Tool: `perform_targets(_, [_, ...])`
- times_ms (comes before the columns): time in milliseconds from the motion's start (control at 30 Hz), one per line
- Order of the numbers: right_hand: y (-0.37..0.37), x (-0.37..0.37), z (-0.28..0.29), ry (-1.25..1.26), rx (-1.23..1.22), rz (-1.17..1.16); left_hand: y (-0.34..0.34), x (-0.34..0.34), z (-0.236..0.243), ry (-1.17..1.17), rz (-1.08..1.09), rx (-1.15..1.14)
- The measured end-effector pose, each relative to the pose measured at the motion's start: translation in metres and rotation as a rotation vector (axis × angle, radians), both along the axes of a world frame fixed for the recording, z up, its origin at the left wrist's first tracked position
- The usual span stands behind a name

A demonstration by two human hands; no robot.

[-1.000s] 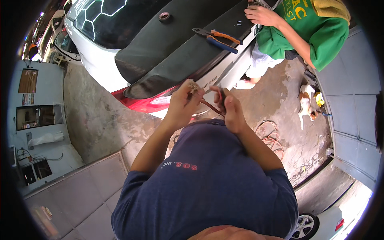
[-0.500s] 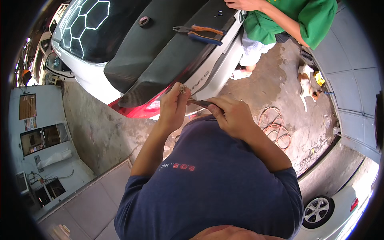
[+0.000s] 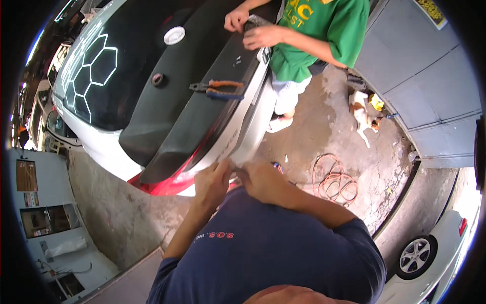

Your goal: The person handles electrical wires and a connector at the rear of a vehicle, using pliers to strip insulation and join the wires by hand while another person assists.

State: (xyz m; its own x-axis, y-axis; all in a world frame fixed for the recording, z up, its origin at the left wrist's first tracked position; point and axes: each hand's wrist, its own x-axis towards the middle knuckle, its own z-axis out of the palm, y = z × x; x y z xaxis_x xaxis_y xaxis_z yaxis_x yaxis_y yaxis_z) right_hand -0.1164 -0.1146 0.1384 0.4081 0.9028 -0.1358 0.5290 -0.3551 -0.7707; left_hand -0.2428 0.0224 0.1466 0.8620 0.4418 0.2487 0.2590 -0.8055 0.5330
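A small greyish object (image 3: 233,174), probably pinched between the fingertips, is blurred and mostly covered by the left hand (image 3: 210,183) and right hand (image 3: 266,182); I cannot tell which grasps it. Farther off, pliers with orange-and-blue handles (image 3: 225,95) lie on the black panel (image 3: 190,124) of a white car (image 3: 104,157), near a green-shirted co-worker (image 3: 314,33) (head cut off). Both hands nearly meet, fingers curled, before the chest.

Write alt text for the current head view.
Left hand and right hand are close together beside a white car; anything held is unclear. Pliers lie on its black spoiler, near a co-worker in green; a dog lies on the floor.
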Motion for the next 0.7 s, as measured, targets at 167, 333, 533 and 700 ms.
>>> perform_targets(167, [-0.007, 0.003, 0.012, 0.000, -0.045, 0.005, -0.009, -0.005, -0.012, -0.005, -0.054, 0.117])
perform_targets(333, [-0.027, 0.016, 0.021, 0.061, -0.016, 0.063, -0.009, 0.005, -0.007, -0.099, -0.195, 0.280])
perform_targets(533, [-0.172, 0.142, -0.103, -0.249, -0.508, -0.147, 0.028, -0.014, 0.070, -0.403, 0.032, 0.344])
perform_targets(700, [-0.126, 0.120, -0.026, 0.004, -0.405, -0.146, 0.023, 0.012, 0.060, -0.413, 0.020, 0.011])
